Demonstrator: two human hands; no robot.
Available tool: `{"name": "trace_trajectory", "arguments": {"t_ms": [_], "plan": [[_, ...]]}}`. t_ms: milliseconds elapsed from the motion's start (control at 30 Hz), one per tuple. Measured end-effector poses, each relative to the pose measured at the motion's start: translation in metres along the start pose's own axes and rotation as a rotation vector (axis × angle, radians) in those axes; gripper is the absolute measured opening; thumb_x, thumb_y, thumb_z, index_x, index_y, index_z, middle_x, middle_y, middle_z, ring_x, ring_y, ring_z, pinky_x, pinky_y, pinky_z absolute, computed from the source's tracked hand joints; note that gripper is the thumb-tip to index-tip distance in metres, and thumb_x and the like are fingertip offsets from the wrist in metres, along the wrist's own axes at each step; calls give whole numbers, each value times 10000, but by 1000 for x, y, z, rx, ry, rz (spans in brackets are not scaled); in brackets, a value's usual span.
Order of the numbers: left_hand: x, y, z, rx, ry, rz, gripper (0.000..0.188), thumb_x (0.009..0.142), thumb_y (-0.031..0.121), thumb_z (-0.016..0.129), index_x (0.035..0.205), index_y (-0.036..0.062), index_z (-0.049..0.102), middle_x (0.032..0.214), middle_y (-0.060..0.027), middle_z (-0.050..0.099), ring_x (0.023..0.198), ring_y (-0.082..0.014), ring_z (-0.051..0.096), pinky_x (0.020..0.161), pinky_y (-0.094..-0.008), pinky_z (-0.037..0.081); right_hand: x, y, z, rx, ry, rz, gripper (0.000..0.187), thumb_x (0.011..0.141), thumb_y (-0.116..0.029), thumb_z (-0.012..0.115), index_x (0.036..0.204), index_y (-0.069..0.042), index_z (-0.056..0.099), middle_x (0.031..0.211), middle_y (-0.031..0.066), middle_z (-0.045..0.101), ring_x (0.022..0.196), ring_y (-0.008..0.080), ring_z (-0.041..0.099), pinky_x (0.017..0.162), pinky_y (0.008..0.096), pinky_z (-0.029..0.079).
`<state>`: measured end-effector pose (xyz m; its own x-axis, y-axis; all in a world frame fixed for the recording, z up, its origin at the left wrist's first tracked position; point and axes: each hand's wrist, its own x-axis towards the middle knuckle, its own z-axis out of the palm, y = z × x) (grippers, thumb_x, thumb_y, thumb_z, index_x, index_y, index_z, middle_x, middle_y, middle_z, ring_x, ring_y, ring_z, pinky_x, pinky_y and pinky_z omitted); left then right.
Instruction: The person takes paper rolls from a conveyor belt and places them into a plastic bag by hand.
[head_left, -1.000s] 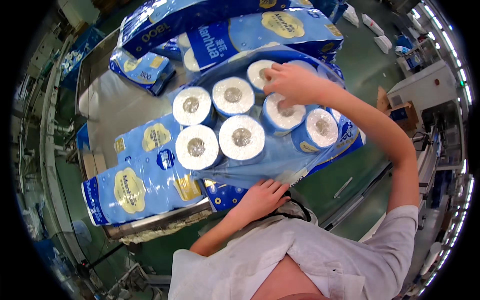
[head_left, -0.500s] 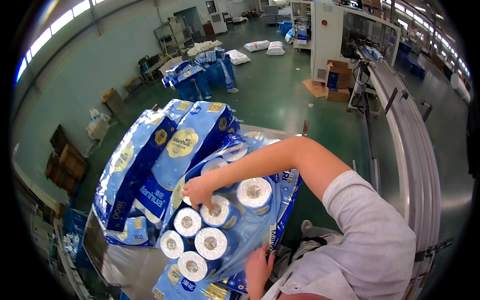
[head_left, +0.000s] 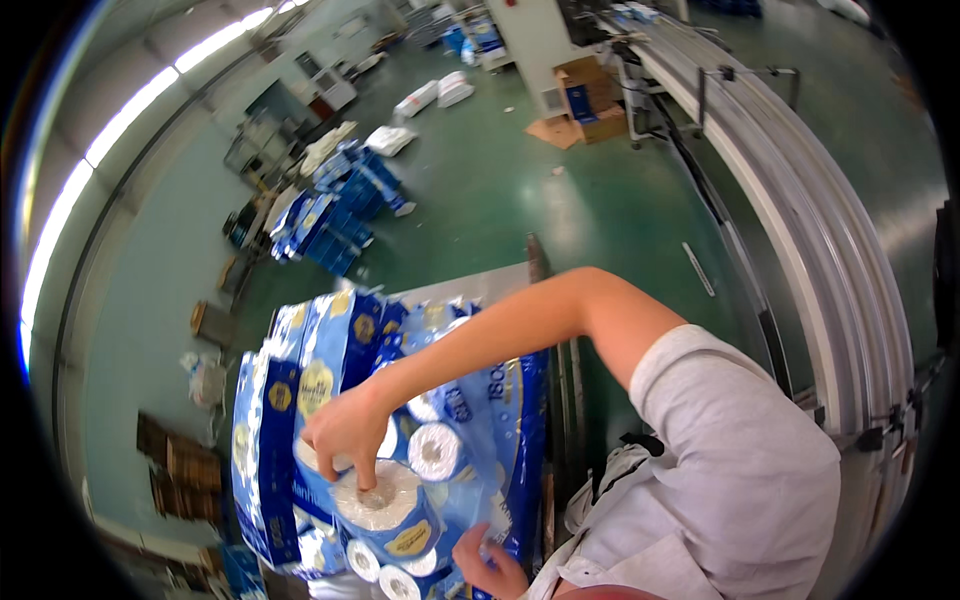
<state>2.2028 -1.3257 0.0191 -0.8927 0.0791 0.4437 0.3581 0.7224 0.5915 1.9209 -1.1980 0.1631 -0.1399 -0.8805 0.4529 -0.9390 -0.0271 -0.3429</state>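
Observation:
My right hand (head_left: pixel 350 425) reaches across the pile from the right. Its fingers grip a wrapped toilet paper roll (head_left: pixel 408 541), with one digit pushed into the core. This roll is tilted and raised above the others. Under the outer fingers shows the white end of another roll (head_left: pixel 310 456); whether it is gripped too, I cannot tell. More rolls, such as one roll (head_left: pixel 436 452), lie in an opened blue plastic bag (head_left: pixel 480 400). My left hand (head_left: pixel 490 568) is by the bag's near side, against its film, fingers curved and apart. Full blue packs (head_left: pixel 264 440) lean at the left.
The packs lie on a metal-topped table (head_left: pixel 485 288). To the right runs a long metal conveyor (head_left: pixel 780 150). Open cardboard boxes (head_left: pixel 592 100), blue bins of packs (head_left: pixel 335 235) and white sacks (head_left: pixel 418 98) stand on the green floor. Brown cartons (head_left: pixel 185 460) are by the left wall.
My right hand has lifted a roll from the bag and moved it towards me and left. My left hand has shifted slightly left and down. The whole view has tilted.

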Motion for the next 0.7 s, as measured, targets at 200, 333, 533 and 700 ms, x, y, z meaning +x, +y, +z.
{"name": "trace_trajectory", "arguments": {"t_ms": [200,333,533,700], "plan": [[87,82,90,-776,-316,241,193,877,106,625,1022,0,694,1003,-145,706,933,-291,663,852,-356,503,-346,-100,-63,358,1044,470,455,859,-165,735,1278,-26,624,1162,62,642,1083,126,592,942,320,502],[129,138,168,-547,-839,308,207,885,63,621,1073,3,683,1007,-109,728,930,-237,675,854,-332,514,-559,-241,-27,68,1835,830,314,943,-152,672,1230,-25,687,1183,40,704,1068,119,618,978,311,498],[115,200,305,-558,-1235,697,267,874,20,678,1138,51,687,1049,-84,741,965,-285,680,865,-358,520,-797,-509,51,-1893,1455,2348,556,773,-480,768,1194,-120,724,1049,181,674,1047,302,635,885,415,509],[107,219,344,-479,-1245,780,289,856,9,694,1139,66,688,1032,-70,744,951,-284,679,846,-372,526,-821,-589,123,-1447,1296,3259,656,744,-611,708,1202,-142,729,1225,231,659,1164,361,620,938,480,507]]}}
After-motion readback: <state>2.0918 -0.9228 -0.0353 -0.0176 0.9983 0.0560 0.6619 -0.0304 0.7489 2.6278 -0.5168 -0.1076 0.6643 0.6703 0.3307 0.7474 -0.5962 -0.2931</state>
